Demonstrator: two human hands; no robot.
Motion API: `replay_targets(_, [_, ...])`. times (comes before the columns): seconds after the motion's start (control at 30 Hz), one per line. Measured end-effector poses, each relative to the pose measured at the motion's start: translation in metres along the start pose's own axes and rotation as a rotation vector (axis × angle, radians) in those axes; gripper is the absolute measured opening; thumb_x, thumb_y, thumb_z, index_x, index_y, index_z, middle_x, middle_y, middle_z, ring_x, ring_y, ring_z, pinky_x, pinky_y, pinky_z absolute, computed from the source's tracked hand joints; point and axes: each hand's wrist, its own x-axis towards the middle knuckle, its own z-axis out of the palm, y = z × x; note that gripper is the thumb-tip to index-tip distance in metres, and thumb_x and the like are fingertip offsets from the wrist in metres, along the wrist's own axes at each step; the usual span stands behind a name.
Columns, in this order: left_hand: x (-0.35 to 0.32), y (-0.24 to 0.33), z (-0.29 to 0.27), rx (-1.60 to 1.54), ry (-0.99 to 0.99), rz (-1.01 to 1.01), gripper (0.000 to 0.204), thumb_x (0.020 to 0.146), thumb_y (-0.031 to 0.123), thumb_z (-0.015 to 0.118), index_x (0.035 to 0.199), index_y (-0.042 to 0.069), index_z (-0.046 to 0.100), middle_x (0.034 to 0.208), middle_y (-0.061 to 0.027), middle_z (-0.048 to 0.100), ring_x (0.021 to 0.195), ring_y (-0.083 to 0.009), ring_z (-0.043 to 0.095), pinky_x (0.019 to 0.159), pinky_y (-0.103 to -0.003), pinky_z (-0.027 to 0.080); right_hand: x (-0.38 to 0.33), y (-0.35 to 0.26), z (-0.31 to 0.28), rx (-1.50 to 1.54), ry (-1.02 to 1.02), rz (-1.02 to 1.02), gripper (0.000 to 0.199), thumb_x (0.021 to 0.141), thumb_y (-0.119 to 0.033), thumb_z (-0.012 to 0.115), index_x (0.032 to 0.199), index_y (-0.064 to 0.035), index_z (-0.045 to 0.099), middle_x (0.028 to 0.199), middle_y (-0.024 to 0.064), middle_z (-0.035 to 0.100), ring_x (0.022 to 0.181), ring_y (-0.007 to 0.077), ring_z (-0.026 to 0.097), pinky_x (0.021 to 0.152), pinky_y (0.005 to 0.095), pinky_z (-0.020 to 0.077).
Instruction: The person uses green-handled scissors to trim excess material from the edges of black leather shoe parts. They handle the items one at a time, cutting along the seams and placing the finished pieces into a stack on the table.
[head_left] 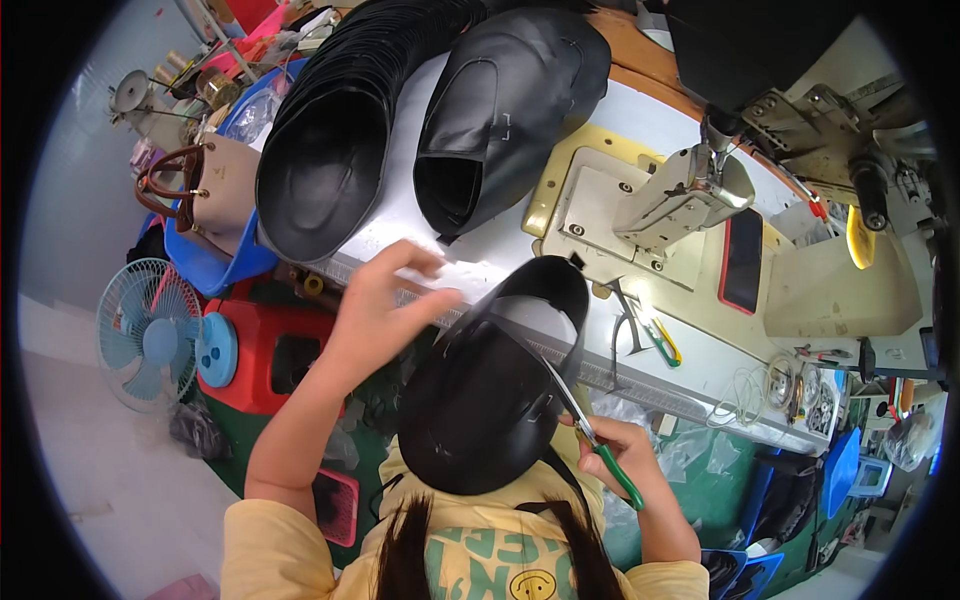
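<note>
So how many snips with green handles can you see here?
2. One pair of green-handled snips is in the right hand, against the black shoe piece. The other pair lies on the table beside the sewing machine. More may be hidden.

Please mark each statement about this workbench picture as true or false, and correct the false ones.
1. The right hand holds green-handled snips. True.
2. The left hand rests on the sewing machine. False: it holds the edge of the black leather shoe piece in front of the person, apart from the machine.
3. A stack of black shoe pieces lies on the table to the left of the machine. True.
4. The fan stands on the table. False: it stands on the floor at the left, beside a red stool.
5. A second pair of snips lies on the table near the machine. True.
</note>
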Motion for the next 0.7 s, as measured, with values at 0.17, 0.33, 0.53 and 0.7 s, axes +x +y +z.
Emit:
replay_targets(0.17, [-0.065,-0.086,0.003,-0.033,-0.455,-0.626,0.037,0.086,0.035,0.057,0.08,-0.001,0.062,0.074,-0.0069,0.063,0.064,-0.0108,0.055,0.057,-0.027,0.044,0.0,0.0,-0.001,0.059,-0.049,0.01,0.056,0.073,-0.04,0.071,0.111,0.0005,0.06,0.066,-0.0033,0.047,0.061,0.0048,0.042,0.056,0.0199,0.0341])
replay_targets(0.33, [-0.08,-0.082,0.014,-1.467,-0.297,-0.801,0.052,0.082,0.028,0.062,0.122,-0.002,0.045,0.117,-0.0144,0.054,0.104,-0.0227,0.056,0.087,-0.035,0.047,-0.002,-0.004,0.0,0.097,-0.02,0.01,0.058,0.073,-0.04,0.071,0.11,0.0017,0.059,0.067,-0.0025,0.049,0.062,0.0047,0.044,0.058,0.019,0.0353])
replay_targets(0.53, [-0.057,-0.041,-0.003,-1.028,-0.313,-0.597,0.056,0.068,0.0,0.068,0.12,-0.003,0.046,0.111,-0.0134,0.057,0.1,-0.0215,0.057,0.085,-0.034,0.047,-0.017,-0.011,-0.006,0.12,0.059,-0.012,0.061,0.071,-0.042,0.073,0.11,0.002,0.059,0.068,-0.0021,0.049,0.063,0.0045,0.044,0.057,0.0185,0.0354])
replay_targets(0.7, [-0.063,-0.023,-0.01,-0.886,-0.189,-0.462,0.053,0.068,-0.001,0.069,0.116,-0.002,0.049,0.106,-0.0092,0.058,0.095,-0.0168,0.056,0.083,-0.032,0.046,-0.023,-0.006,-0.006,0.046,0.079,0.017,0.066,0.066,-0.044,0.076,0.11,0.0016,0.059,0.068,-0.0023,0.049,0.062,0.0049,0.044,0.056,0.0189,0.0355])
